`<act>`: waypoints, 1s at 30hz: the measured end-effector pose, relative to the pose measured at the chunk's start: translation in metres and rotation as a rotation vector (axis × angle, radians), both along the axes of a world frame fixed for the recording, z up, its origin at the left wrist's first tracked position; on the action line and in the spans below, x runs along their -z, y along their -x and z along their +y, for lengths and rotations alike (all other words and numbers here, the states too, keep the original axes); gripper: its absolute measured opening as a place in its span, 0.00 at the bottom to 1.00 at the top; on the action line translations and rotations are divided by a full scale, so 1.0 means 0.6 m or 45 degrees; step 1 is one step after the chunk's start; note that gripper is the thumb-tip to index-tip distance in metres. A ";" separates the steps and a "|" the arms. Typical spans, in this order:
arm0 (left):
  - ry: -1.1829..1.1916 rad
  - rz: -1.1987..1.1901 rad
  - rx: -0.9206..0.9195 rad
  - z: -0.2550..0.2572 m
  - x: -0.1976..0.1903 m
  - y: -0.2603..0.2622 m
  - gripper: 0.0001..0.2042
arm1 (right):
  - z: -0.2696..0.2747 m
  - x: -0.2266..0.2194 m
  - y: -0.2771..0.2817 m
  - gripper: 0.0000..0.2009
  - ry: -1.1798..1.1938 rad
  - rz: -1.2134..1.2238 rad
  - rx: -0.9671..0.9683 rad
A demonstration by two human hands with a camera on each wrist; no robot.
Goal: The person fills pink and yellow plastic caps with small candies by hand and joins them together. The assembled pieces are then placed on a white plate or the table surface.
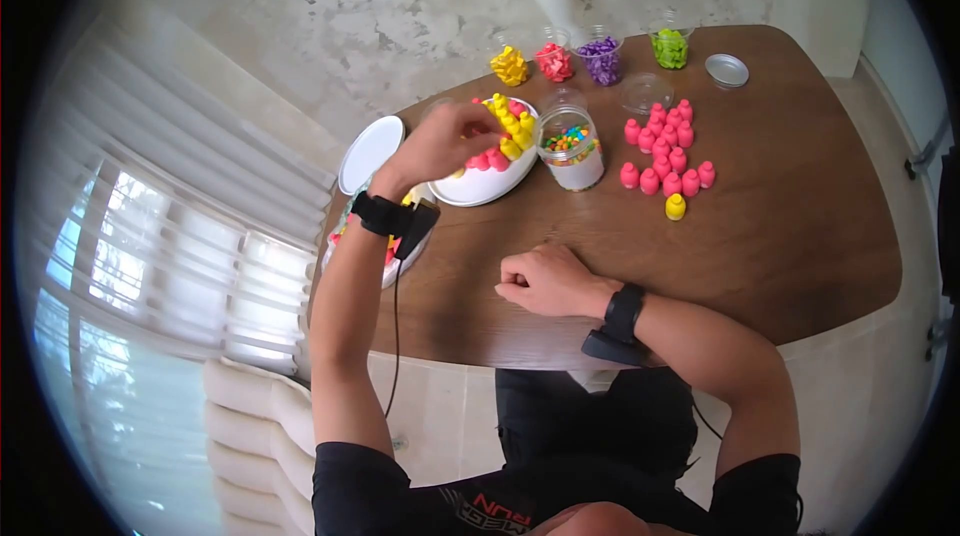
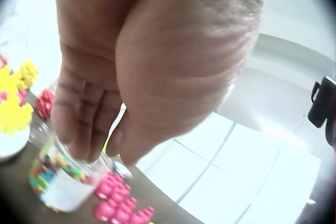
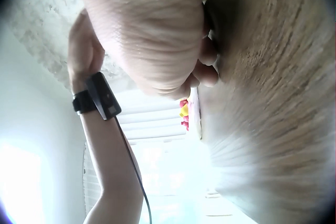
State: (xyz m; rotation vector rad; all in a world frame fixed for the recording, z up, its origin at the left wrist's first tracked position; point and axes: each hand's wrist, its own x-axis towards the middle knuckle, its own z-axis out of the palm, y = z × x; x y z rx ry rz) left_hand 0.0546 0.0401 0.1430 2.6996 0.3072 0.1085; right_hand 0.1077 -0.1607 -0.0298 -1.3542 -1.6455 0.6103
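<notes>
In the head view my left hand point(image 1: 452, 143) is over a white oval dish point(image 1: 480, 194), its fingertips close to the standing yellow bottle-shaped pieces point(image 1: 513, 144). Pink bottle-shaped pieces point(image 1: 490, 160) stand beside these in the same dish. Seen from the left wrist, the fingers point(image 2: 79, 134) are loosely bent with the thumb near them, and nothing shows between them. My right hand point(image 1: 556, 281) rests on the wooden table near its front edge, fingers loosely curled around nothing visible. Right of the dish stands a clear jar point(image 1: 577, 171) with small multicoloured pieces inside.
Clear cups of yellow point(image 1: 509, 66), pink point(image 1: 553, 63), purple point(image 1: 600, 62) and green pieces point(image 1: 670, 48) line the back. Pink bottle shapes point(image 1: 662, 144) and one yellow one point(image 1: 675, 207) stand at right. A white lid point(image 1: 371, 154) and another filled dish point(image 1: 392, 276) are at left.
</notes>
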 end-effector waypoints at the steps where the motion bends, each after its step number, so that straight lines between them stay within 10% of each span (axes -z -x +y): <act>1: -0.159 0.030 -0.104 0.030 0.012 0.014 0.12 | 0.002 0.000 0.001 0.11 0.000 0.003 0.003; 30: -0.344 0.017 -0.565 0.143 0.178 0.113 0.19 | 0.016 -0.008 0.005 0.12 0.024 0.099 0.077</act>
